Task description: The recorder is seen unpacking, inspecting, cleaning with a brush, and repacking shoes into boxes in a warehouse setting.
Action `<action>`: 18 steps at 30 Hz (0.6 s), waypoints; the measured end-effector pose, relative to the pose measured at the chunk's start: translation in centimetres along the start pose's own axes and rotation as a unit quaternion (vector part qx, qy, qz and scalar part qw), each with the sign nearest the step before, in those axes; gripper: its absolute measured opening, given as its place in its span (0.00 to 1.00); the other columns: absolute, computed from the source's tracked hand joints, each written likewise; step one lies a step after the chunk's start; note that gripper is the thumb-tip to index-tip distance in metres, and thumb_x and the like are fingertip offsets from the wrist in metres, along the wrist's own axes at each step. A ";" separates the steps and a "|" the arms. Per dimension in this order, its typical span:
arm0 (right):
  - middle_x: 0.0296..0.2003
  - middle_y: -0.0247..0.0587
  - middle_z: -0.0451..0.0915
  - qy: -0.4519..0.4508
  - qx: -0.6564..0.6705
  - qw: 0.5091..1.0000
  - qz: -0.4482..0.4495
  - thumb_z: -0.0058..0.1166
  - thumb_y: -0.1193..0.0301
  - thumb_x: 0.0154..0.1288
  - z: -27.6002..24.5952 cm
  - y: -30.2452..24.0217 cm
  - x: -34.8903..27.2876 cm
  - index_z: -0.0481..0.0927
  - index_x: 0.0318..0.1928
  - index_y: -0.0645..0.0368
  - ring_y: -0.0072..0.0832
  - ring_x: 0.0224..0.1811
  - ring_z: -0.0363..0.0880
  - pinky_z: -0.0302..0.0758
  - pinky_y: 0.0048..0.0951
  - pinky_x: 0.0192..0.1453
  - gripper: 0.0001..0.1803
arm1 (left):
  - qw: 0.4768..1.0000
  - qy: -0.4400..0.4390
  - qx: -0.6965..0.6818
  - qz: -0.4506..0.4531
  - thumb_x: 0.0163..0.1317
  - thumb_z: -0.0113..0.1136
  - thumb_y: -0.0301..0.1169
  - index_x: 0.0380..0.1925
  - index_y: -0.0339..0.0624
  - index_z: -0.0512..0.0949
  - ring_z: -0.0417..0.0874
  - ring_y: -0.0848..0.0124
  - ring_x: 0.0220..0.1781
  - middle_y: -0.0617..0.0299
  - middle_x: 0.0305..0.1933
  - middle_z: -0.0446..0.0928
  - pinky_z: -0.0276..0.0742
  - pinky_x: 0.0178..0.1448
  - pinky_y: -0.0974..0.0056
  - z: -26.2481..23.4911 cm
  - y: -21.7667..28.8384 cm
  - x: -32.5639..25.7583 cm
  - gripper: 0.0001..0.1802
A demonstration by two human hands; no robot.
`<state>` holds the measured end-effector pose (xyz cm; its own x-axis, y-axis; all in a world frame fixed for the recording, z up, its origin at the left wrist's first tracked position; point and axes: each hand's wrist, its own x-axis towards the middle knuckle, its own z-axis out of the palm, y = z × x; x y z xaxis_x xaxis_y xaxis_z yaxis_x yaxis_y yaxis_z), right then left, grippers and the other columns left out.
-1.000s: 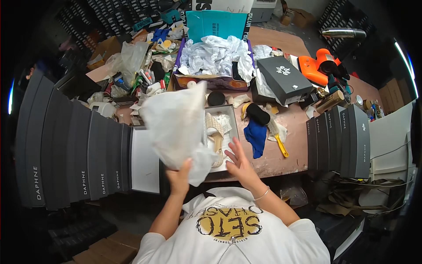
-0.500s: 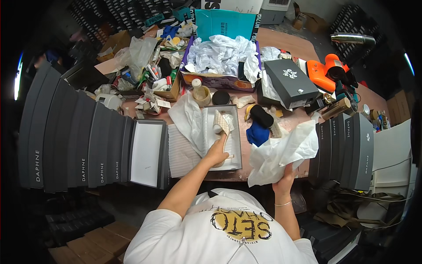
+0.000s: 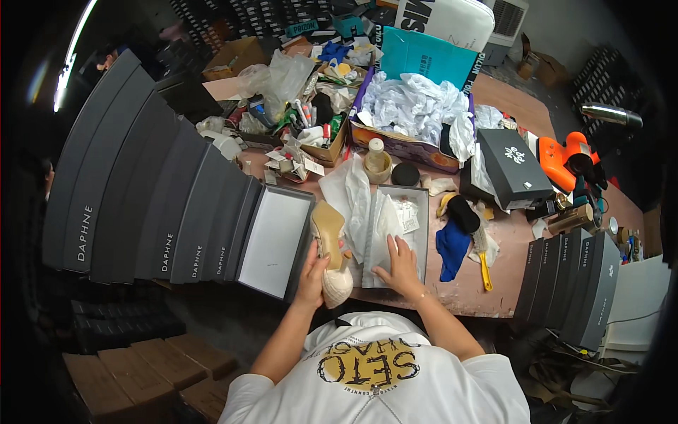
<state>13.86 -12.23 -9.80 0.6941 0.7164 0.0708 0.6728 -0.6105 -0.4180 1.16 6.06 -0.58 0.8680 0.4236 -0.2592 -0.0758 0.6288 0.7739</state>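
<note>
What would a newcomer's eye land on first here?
Probably the heap of crumpled white paper in the purple box at the table's back, with a turquoise flap upright behind it. Then the orange device on the right and the tall dark grey boxes on the left. Nearest, the left hand holds a beige shoe.

Left hand (image 3: 311,277) grips a beige heeled shoe (image 3: 328,230), its tan sole partly exposed. Right hand (image 3: 402,268), empty with fingers spread, is at the near part of an open grey cardboard shoebox (image 3: 423,237); contact with the translucent white tissue paper (image 3: 385,222) inside cannot be confirmed. Left of the shoe: a shallow dark-grey tray with white interior (image 3: 272,237), tilted. Right of the shoebox: a crumpled blue cloth (image 3: 452,252) and a yellow-handled brush (image 3: 486,274).
</note>
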 end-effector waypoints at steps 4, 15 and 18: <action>0.66 0.48 0.60 -0.224 0.795 0.541 0.160 0.68 0.55 0.51 -5.2 -2.2 -3.9 0.46 0.72 0.56 0.38 0.63 0.66 0.65 0.41 0.64 0.56 | 0.997 -0.071 0.008 -0.019 0.65 0.43 0.28 0.68 0.41 0.50 0.74 0.63 0.60 0.49 0.65 0.65 0.70 0.63 0.59 3.1 -4.4 0.8 0.31; 0.39 0.46 0.80 -0.089 0.759 0.578 0.287 0.70 0.60 0.46 -11.9 -0.2 -12.7 0.53 0.68 0.67 0.33 0.44 0.80 0.74 0.33 0.51 0.53 | 0.901 0.077 0.426 0.027 0.67 0.52 0.44 0.61 0.42 0.66 0.72 0.77 0.19 0.61 0.28 0.77 0.70 0.23 0.70 -5.2 -3.8 29.2 0.27; 0.38 0.45 0.81 -0.052 0.721 0.598 0.346 0.68 0.63 0.49 -12.9 -2.2 -14.6 0.53 0.68 0.67 0.33 0.45 0.80 0.73 0.33 0.55 0.51 | 0.881 0.026 0.463 -0.097 0.66 0.51 0.50 0.57 0.43 0.70 0.66 0.76 0.13 0.60 0.25 0.77 0.63 0.17 0.68 -5.8 -3.3 34.3 0.27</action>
<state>5.56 -25.72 1.78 0.6078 0.5235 -0.5971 -0.7391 0.0982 -0.6663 28.37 22.29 -15.37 0.7949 0.4108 -0.4465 0.5253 -0.0979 0.8452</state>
